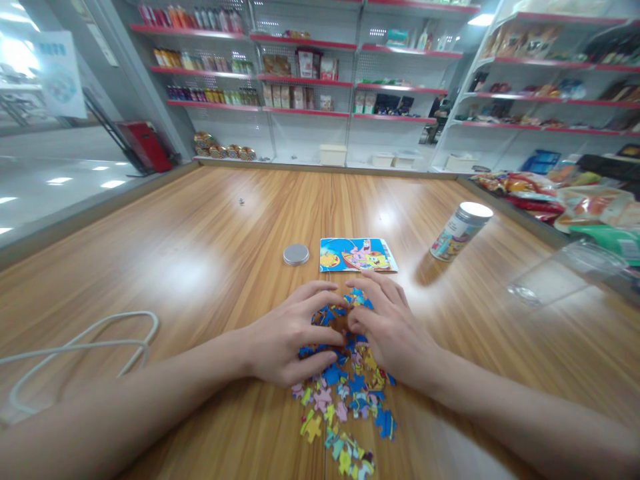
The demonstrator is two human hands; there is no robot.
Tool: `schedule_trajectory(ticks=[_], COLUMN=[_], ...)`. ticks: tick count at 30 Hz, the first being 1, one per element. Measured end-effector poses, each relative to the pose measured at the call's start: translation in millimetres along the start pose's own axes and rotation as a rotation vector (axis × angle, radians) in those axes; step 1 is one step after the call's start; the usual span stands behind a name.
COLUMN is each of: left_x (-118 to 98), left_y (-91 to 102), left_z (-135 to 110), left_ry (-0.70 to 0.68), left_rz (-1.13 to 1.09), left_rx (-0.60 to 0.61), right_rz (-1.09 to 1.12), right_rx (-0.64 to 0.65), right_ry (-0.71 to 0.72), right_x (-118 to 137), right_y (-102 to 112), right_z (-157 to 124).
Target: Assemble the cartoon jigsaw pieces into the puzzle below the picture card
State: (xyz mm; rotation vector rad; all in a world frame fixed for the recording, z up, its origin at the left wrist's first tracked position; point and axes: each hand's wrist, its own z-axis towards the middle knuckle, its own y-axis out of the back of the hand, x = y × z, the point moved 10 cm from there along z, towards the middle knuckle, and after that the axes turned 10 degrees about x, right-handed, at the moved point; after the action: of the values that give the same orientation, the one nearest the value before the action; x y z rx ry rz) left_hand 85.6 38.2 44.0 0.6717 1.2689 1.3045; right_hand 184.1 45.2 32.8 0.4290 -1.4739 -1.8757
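A loose heap of small jigsaw puzzle pieces [331, 373], blue, pink, yellow and green, lies on the wooden table. My left hand [300, 327] rests over the heap's left side, fingers apart and stretched across the pieces. From the right, my right hand [393, 320] reaches into the pile with its fingers bent; whether a piece is pinched in them is hidden. Just beyond the hands lies a picture card [357, 255] with cartoon characters on blue. Left of that card sits a round metal lid [296, 254].
A printed cylindrical can [457, 233] stands right of the card. Farther right is a clear plastic container [565, 270], near snack packets [530, 190]. A white cable [85, 347] loops over the table's left side. Stocked shelves [305, 80] line the back.
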Motion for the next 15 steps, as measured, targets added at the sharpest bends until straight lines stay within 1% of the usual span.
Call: schedule_trajectory(ticks=[2, 5, 8, 10, 12, 15], left_x=[3, 11, 17, 17, 15, 7], left_y=[1.2, 4.5, 4.6, 2.0, -0.2, 3.5], left_z=[-1, -3, -2, 2, 7, 10], left_ry=[0.009, 0.068, 0.143, 0.187, 0.202, 0.161], left_rz=[-0.004, -0.018, -0.037, -0.083, -0.165, -0.227], left_rx=[-0.029, -0.124, -0.224, -0.264, -0.295, -0.348], right_rz=[0.054, 0.127, 0.183, 0.22, 0.282, 0.424], right_rx=[-0.028, -0.106, -0.196, -0.239, -0.255, -0.232], right_ry=[-0.024, -0.055, -0.021, 0.018, 0.04, 0.05], right_x=[-3, -7, -1, 6, 10, 10], right_y=[2, 9, 17, 22, 24, 24], right_z=[0, -1, -2, -3, -3, -2])
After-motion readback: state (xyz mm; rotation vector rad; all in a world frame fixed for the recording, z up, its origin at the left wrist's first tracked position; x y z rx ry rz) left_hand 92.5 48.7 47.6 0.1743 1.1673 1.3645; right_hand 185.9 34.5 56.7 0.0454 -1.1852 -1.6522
